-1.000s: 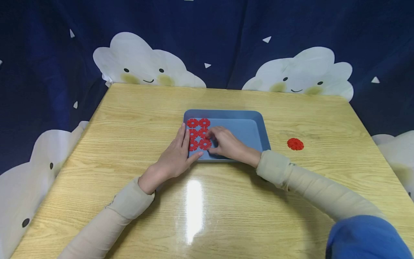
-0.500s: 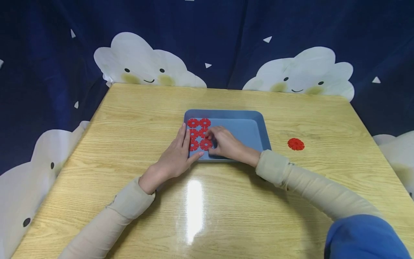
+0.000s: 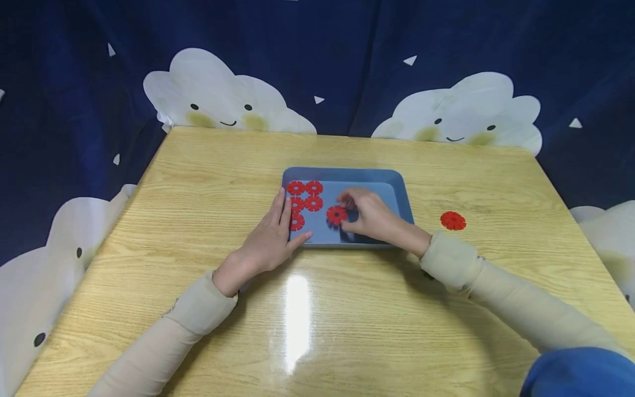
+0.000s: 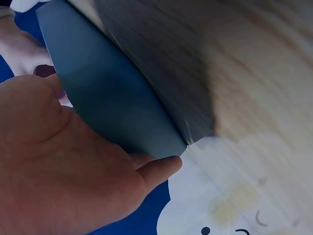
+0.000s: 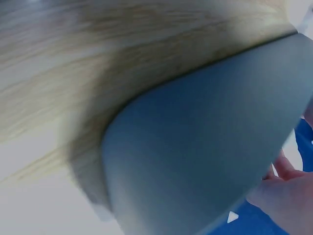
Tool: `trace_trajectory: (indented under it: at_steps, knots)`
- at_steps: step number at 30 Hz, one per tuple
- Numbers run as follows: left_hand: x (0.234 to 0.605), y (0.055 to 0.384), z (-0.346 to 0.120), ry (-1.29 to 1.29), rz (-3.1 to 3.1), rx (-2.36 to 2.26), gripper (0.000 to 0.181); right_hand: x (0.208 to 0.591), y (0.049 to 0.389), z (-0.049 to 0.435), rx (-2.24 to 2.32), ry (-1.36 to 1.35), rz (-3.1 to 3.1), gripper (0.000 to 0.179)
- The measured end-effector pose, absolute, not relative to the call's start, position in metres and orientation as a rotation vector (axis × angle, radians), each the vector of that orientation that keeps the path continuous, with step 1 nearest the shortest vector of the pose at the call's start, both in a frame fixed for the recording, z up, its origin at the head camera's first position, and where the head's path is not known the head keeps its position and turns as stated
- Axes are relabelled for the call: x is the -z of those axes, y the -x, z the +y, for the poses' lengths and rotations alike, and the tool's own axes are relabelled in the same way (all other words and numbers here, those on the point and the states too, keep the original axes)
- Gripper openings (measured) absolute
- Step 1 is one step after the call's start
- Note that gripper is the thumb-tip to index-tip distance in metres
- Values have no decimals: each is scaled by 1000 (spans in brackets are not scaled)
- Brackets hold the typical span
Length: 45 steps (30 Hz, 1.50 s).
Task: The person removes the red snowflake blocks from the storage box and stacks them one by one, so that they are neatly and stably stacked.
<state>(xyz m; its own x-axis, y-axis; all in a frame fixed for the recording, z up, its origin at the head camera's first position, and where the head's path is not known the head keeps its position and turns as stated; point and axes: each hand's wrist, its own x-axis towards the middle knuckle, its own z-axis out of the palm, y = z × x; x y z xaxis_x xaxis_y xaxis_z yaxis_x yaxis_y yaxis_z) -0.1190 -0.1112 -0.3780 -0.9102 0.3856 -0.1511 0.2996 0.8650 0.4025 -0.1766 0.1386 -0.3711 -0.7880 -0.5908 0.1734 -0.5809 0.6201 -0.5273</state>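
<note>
A blue-grey tray (image 3: 367,175) stands on the table. My right hand (image 3: 373,215) is over its middle, pinching a red notched snowflake disc (image 3: 336,215) between thumb and fingertips. Several matching red discs (image 3: 313,203) lie flat at the tray's left end, one partly hidden by my left fingers. My left hand (image 3: 265,242) lies along the tray's left wall with fingers stretched out; the left wrist view has that hand (image 4: 68,161) against the outer tray wall (image 4: 107,88). In the right wrist view the tray wall (image 5: 195,137) covers much of the right hand (image 5: 286,196).
Another red disc (image 3: 453,220) lies on the wooden table (image 3: 223,182), right of the tray. Behind the table hangs a dark blue curtain (image 3: 347,66) with white cloud shapes.
My right hand has picked the front disc of the second column out of its place and moved it right, toward the tray's middle. The left hand has stayed still.
</note>
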Motion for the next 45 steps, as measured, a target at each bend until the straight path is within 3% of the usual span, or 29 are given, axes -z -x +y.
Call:
trace_trajectory:
  at_steps: [9, 24, 35, 45]
  knots:
    - [377, 118, -111, -524, 2817, -566, 94, 355, 173, 180, 943, 989, 2896, 39]
    - [377, 119, -111, -515, 2809, -575, 94, 343, 160, 269, 958, 705, 3082, 38]
    - [378, 119, -111, -522, 2813, -580, 94, 363, 150, 332, 865, 430, 3131, 41]
    - [379, 119, -111, -524, 2820, -597, 94, 377, 145, 353, 780, 393, 3143, 43]
